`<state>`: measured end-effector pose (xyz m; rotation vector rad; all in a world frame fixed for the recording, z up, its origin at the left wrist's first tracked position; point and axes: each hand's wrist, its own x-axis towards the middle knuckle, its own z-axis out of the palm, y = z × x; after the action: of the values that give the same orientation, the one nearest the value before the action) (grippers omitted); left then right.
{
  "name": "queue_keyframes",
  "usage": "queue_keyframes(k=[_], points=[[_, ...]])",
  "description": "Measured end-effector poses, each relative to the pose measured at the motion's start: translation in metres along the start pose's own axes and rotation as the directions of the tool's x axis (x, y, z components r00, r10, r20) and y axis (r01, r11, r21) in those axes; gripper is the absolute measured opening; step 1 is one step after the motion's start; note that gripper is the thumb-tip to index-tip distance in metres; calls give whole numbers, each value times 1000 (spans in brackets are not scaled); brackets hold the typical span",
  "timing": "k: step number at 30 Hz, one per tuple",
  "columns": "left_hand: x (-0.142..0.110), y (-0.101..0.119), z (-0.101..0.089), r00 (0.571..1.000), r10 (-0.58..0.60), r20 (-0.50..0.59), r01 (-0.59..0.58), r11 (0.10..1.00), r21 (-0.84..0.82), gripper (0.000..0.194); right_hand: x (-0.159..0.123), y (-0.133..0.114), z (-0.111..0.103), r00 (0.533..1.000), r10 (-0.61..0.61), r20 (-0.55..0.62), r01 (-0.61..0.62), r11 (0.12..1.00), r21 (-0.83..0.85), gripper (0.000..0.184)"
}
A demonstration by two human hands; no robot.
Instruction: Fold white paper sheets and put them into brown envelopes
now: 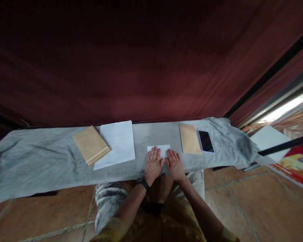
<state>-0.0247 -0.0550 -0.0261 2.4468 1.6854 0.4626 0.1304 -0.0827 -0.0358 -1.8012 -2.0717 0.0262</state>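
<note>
A small white sheet of paper (159,148), seemingly folded, lies near the front edge of the cloth-covered bench. My left hand (153,165) rests flat on its left part, fingers stretched out. On the right part lies my right hand (175,165), also flat with its fingers extended. Both hands hide the lower part of the paper. A single brown envelope (190,139) sits to the right of my right hand. Left of my hands is a larger stack of white paper (118,144), partly under a pile of brown envelopes (91,143).
Beyond the single envelope lies a phone (206,141) with a dark screen. The grey cloth (50,158) is wrinkled at both ends of the narrow bench. A dark red curtain (131,84) hangs right behind it. Tiled floor (232,195) shows below.
</note>
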Motion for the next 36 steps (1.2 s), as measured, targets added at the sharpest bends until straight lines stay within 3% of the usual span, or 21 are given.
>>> queue_keyframes(k=[7, 14, 20, 27, 30, 36], points=[[-1, -1, -4, 1000, -7, 4, 7, 1000, -1, 57, 7, -3, 2, 1000, -4, -1, 4, 1000, -8, 49], [2, 6, -2, 999, -37, -10, 37, 999, -22, 56, -5, 10, 2, 1000, -5, -13, 4, 999, -38, 52], [26, 26, 2, 981, 173, 84, -162, 979, -124, 51, -7, 12, 0, 1000, -9, 18, 10, 997, -71, 52], [38, 22, 3, 976, 198, 91, -188, 977, -100, 51, -7, 11, 1, 1000, -7, 3, 7, 998, -67, 52], [35, 17, 2, 980, 183, 84, -175, 980, -99, 53, -7, 12, -2, 1000, 2, 13, -2, 999, -48, 51], [19, -4, -3, 996, 43, 74, -40, 999, -37, 55, 10, 1, -9, 996, 70, 52, -69, 998, -12, 49]])
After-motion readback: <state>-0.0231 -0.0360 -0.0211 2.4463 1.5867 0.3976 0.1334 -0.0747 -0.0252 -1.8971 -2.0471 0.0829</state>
